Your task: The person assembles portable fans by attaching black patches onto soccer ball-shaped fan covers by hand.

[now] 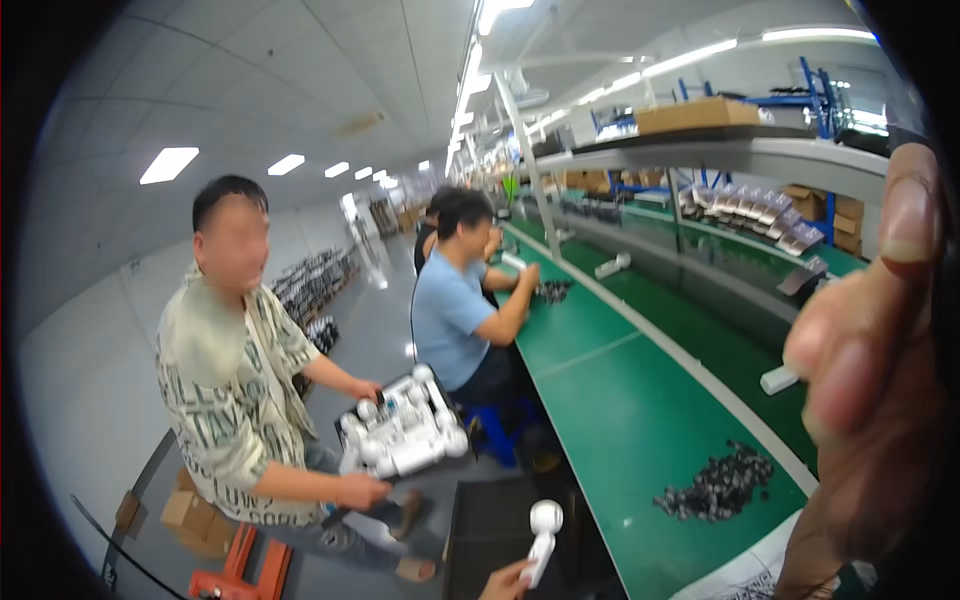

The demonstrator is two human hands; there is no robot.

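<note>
At the bottom edge, my left hand [507, 580] is closed around the lower end of a white handheld device with a round head [541, 540]. It is held upright, slightly tilted, beside the green workbench [575, 400]. My right hand [865, 390] looms large and close at the right rim, fingers apart, one stretched upward and others bent. Nothing shows between its fingers, though its far side is out of the picture. Behind its fingertips a white piece [779, 379] lies on the conveyor belt [715, 345]. A pile of small black parts [715, 484] lies on the bench.
To the left a standing person [235, 400] holds a tray of white devices [405, 430]. Farther along the bench sits a person in blue [455, 310], hands at work. A dark bin [480, 530], an orange pallet jack [240, 570] and cartons [200, 515] stand low down.
</note>
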